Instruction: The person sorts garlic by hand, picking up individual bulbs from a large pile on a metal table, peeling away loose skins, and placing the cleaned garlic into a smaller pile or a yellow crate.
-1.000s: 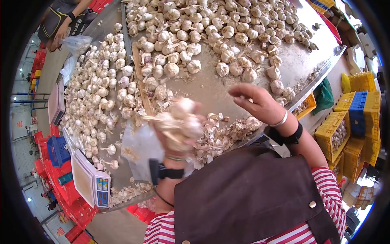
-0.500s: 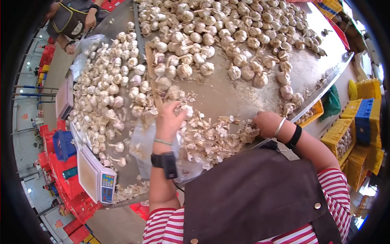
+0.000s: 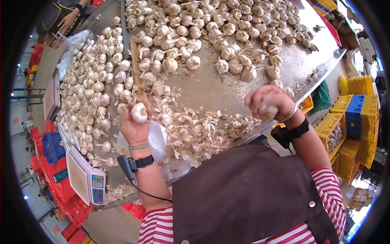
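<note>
Palm turned up, my left hand [image 3: 135, 127] has its fingers curled round a white garlic bulb [image 3: 139, 113], over the bulbs left of the wooden strip [image 3: 136, 69]. My right hand [image 3: 271, 101] is closed around another garlic bulb [image 3: 268, 110], partly hidden by the fingers and blurred, above the table's right side. Loose garlic skins [image 3: 199, 130] lie heaped between my two hands. A large pile of garlic bulbs [image 3: 227, 28] covers the far part of the table, and more bulbs [image 3: 95, 85] are spread along the left.
A scale [image 3: 83, 175] stands at the table's left edge, with a second scale [image 3: 52, 97] farther back. A plastic bag [image 3: 156, 140] lies near my left wrist. Yellow crates [image 3: 331, 130] are stacked at right. Another person's hand [image 3: 67, 22] is at a bag, far left.
My left hand has moved left and turned palm up with its bulb. My right hand has risen from the skins' right edge and now shows a bulb. The view has shifted slightly.
</note>
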